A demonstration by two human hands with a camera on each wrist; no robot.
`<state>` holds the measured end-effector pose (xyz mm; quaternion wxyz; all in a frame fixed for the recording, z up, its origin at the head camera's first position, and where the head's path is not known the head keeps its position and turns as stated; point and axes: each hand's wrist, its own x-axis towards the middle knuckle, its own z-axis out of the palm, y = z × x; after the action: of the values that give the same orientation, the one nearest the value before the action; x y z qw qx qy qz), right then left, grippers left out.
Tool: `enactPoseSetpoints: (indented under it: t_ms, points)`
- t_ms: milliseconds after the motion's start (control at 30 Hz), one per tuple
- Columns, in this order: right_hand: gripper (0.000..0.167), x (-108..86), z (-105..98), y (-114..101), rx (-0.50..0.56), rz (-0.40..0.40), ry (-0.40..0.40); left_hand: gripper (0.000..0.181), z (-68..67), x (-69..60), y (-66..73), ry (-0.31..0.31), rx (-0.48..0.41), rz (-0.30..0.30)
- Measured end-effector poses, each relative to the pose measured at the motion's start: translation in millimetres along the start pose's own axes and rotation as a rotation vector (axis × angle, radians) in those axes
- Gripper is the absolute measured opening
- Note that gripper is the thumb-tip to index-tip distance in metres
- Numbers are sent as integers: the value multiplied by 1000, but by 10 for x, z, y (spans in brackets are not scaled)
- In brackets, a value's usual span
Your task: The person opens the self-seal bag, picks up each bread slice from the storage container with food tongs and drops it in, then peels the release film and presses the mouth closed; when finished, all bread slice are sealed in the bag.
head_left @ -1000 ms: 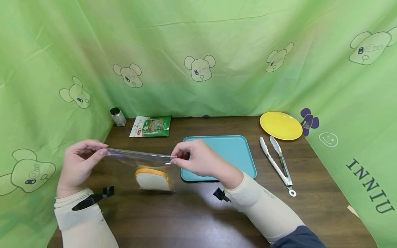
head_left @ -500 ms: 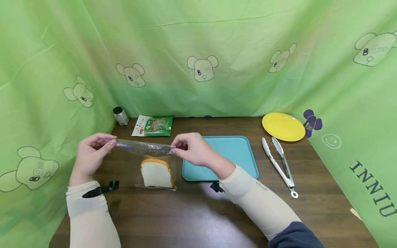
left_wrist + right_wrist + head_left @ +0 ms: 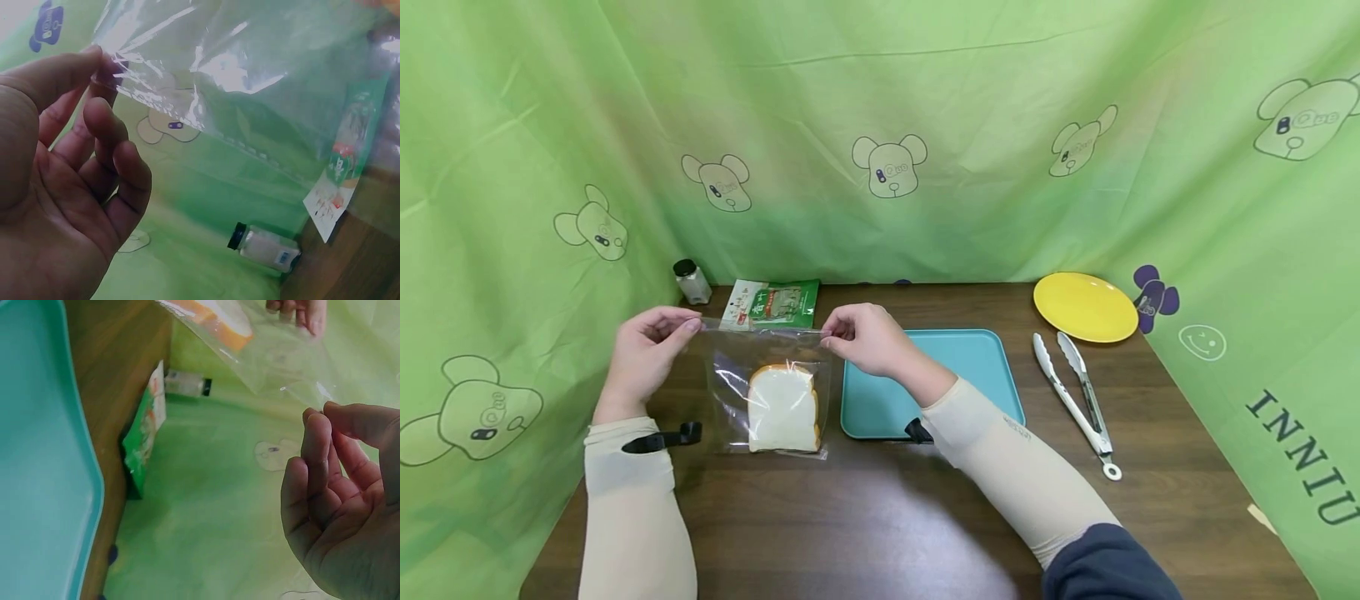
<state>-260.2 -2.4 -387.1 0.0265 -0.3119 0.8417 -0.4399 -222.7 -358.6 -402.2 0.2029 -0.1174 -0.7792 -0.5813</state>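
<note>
A clear plastic bag [image 3: 730,400] hangs upright between my two hands, its top edge stretched straight. Inside it, toward the lower right, is a slice of bread [image 3: 782,408] with an orange crust. My left hand [image 3: 643,354] pinches the bag's top left corner between thumb and forefinger; the left wrist view shows that hand [image 3: 75,150] with its other fingers loosely bent. At the top right corner my right hand [image 3: 868,340] pinches the bag, and the right wrist view shows the hand [image 3: 344,494] with thumb against fingertips.
Behind my right forearm lies a blue tray [image 3: 955,375]. White-handled tongs [image 3: 1078,408] rest to its right, below a yellow plate [image 3: 1086,307]. At the back left stand a black-capped jar [image 3: 692,283] and a green and white packet [image 3: 775,304], partly behind the bag.
Both hands have risen and moved away from me, the left one also rightward. The bag has tipped from slanted to upright, so more of the bread slice's face shows.
</note>
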Motion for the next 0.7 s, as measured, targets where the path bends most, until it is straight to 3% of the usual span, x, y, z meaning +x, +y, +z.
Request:
enactPoseSetpoints:
  t_ms: [167, 367, 500, 700]
  points:
    - [4, 106, 39, 118, -28, 36, 0, 22, 45, 67, -60, 3, 90, -33]
    - [5, 223, 81, 269, -37, 62, -10, 23, 151, 90, 45, 28, 142, -76]
    - [5, 301, 96, 365, -6, 99, -39, 25, 167, 135, -144, 66, 192, -97]
    - [8, 381, 132, 482, 41, 173, -73, 26, 243, 148, -307, 117, 213, -145]
